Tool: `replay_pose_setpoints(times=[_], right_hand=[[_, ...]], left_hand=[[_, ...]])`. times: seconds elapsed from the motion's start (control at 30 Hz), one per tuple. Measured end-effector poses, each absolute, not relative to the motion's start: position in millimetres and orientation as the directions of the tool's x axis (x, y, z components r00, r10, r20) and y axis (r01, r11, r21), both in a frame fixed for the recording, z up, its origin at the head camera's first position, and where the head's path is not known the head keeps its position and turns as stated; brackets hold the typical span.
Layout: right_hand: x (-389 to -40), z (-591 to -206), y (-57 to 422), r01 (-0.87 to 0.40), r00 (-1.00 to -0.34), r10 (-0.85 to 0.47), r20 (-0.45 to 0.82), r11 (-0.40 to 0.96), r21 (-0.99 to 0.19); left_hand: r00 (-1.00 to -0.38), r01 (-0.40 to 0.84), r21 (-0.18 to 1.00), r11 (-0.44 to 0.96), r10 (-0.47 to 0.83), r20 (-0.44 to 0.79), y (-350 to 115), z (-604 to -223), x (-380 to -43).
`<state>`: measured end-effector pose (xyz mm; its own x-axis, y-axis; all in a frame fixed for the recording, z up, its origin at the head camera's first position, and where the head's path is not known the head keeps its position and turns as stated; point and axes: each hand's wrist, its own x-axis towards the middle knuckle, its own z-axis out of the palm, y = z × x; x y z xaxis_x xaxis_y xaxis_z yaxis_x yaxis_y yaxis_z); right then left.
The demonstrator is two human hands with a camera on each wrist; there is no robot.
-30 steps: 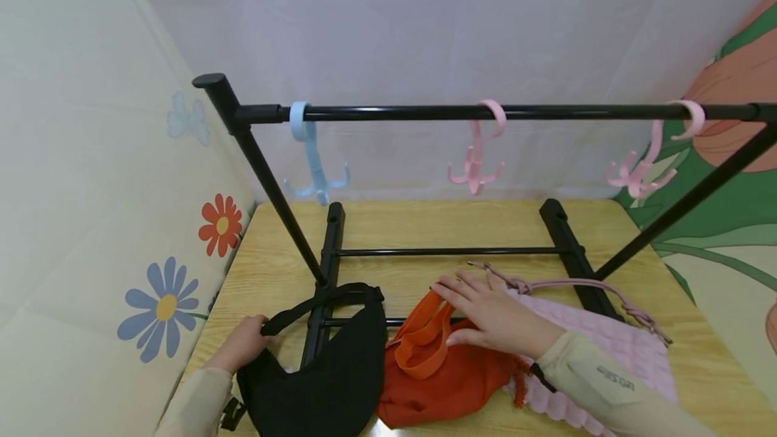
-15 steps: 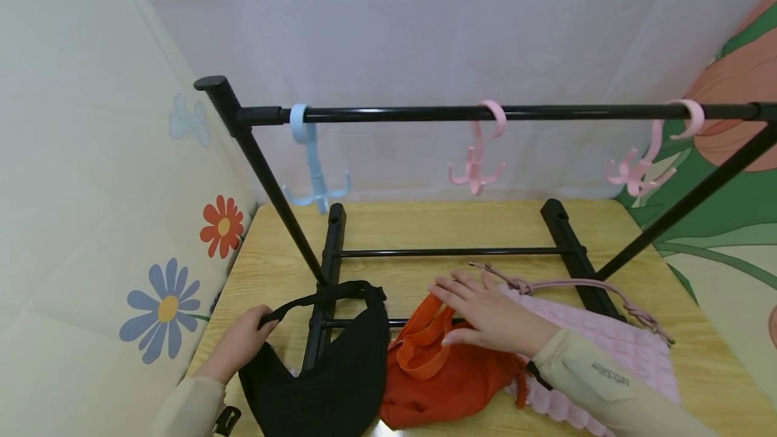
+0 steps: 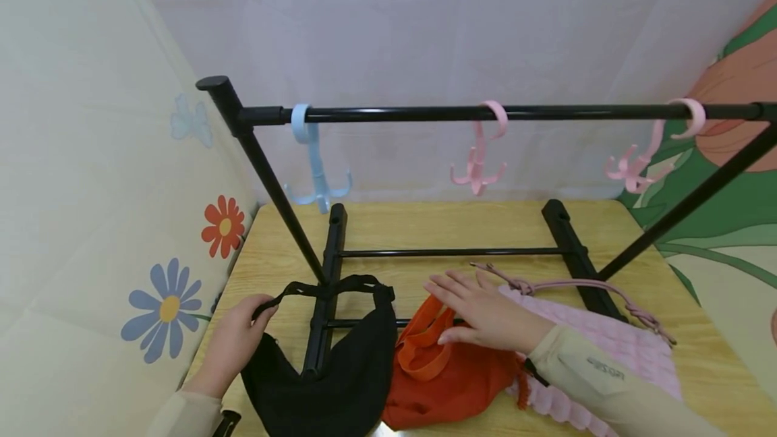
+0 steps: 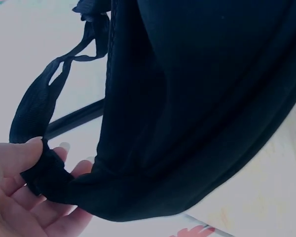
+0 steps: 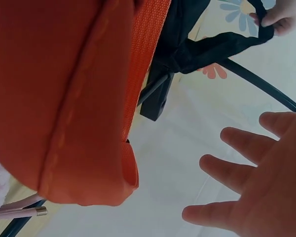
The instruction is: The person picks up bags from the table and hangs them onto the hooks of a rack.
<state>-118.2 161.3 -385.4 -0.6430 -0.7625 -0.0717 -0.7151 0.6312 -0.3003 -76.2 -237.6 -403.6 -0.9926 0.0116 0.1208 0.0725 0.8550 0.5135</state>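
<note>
My left hand [image 3: 231,339] pinches the strap of a black shoulder bag [image 3: 328,393] at the table's front left. In the left wrist view, thumb and fingers of the left hand [image 4: 19,197] close on the strap beside the black bag [image 4: 197,108]. With fingers straight and spread, my right hand [image 3: 488,309] is over an orange bag [image 3: 443,393] with an orange strap. The right wrist view shows the right hand [image 5: 266,182] apart from the orange bag [image 5: 64,98]. A pink quilted bag [image 3: 583,319] lies to the right, partly hidden by the right forearm.
A black rack spans the wooden table [image 3: 437,221]; its top bar [image 3: 394,114] carries a blue hook [image 3: 317,167] at left and two pink hooks, one mid-bar [image 3: 477,164] and one at right [image 3: 637,170]. The rack's feet and lower bars lie behind and beneath the bags.
My left hand has moved slightly up, and the black bag's strap is drawn into a higher, thinner loop. My right hand has barely shifted left.
</note>
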Motion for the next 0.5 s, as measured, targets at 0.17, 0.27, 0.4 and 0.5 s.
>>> replay_pose_setpoints(times=[0.17,0.27,0.4,0.5], right_hand=[[-120,-385,158,-0.723,-0.636,-0.768,-0.069,0.625,-0.294],[-120,-385,156,-0.726,-0.637,-0.768,-0.064,0.626,-0.286],[-121,-385,153,-0.729,-0.638,-0.768,-0.052,0.624,-0.282],[-121,-385,151,-0.73,-0.64,-0.767,-0.037,0.623,-0.28]], left_hand=[[-0.971,0.144,0.518,0.843,0.02,0.237,-232,-396,-72],[-0.955,0.192,0.507,0.84,0.041,0.293,-228,-390,-71],[-0.918,0.268,0.462,0.846,0.079,0.388,-222,-380,-70],[-0.877,0.328,0.418,0.847,0.109,0.468,-216,-375,-69]])
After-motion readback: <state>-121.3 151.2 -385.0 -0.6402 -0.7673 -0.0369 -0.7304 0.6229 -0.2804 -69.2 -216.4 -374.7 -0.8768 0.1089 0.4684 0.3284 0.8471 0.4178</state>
